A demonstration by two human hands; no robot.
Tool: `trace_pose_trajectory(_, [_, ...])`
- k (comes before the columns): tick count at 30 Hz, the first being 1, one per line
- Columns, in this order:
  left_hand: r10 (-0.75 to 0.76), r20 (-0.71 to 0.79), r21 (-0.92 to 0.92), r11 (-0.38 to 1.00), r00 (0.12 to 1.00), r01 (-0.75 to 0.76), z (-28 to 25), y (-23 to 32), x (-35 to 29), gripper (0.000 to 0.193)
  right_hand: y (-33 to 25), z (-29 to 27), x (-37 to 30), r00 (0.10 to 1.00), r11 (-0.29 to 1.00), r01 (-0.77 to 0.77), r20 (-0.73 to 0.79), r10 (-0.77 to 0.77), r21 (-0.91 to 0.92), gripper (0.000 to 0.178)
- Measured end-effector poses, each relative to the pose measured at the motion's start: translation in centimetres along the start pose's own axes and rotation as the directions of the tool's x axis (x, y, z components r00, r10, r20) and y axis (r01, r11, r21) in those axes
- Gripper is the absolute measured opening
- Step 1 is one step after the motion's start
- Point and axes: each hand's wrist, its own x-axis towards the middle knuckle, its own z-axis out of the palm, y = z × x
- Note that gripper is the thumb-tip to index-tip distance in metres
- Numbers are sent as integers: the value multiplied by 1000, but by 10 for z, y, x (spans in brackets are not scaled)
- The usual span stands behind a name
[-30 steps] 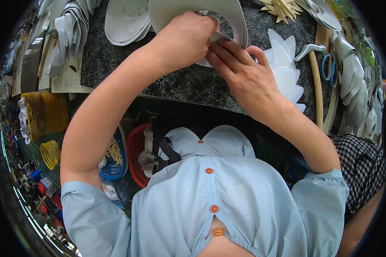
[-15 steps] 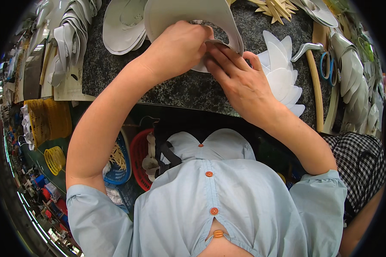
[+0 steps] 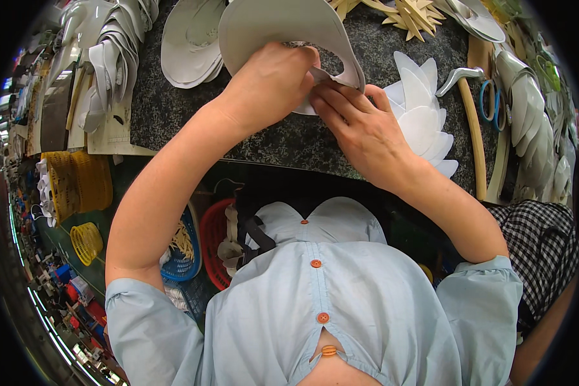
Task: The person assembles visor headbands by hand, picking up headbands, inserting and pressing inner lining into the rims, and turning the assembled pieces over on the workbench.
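A grey, curved sheet piece with an oval opening, looking like a shoe upper [image 3: 280, 22], is held up over the dark speckled table [image 3: 270, 145]. My left hand [image 3: 280, 77] pinches its near edge beside the opening, fingers curled and partly hidden. Against the same edge, just to the right, presses my right hand [image 3: 370, 128], its fingers bent round the rim and its thumb raised. Right of that hand lies a fan of overlapping white petal-shaped pieces [image 3: 424, 125]. Similar grey pieces [image 3: 190, 48] rest in a pile at the left.
A hammer [image 3: 473, 128] with a wooden handle and blue-handled scissors [image 3: 490, 109] lie at the right. Beige pointed strips [image 3: 415, 16] are at the back. Grey stacks [image 3: 112, 58] line the left. Below stand yellow [image 3: 77, 183], blue [image 3: 190, 264] and red baskets [image 3: 212, 251]. Checked cloth [image 3: 537, 241] shows at right.
Both hands and the grey piece sit slightly lower in the picture, as does most of the table. My grip on the edge stays much the same.
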Motion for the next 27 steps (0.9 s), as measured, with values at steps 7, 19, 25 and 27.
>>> trace_pose_trajectory(7, [-3,84,29,1000,996,1,-1,4,2,15,-8,4,2,998,1000,-30,-49,30,8,51])
trace_pose_trajectory(19, [46,-102,54,998,994,-41,4,2,9,15,-9,5,3,1000,988,-10,-24,6,-157,50])
trace_pose_trajectory(25, [49,-2,-15,999,999,-49,-4,5,6,24,-11,0,5,999,993,-13,-42,8,-121,48])
trace_pose_trajectory(27, [49,99,-105,994,994,-39,-7,10,11,27,-13,-4,6,986,994,-103,129,106,-36,59])
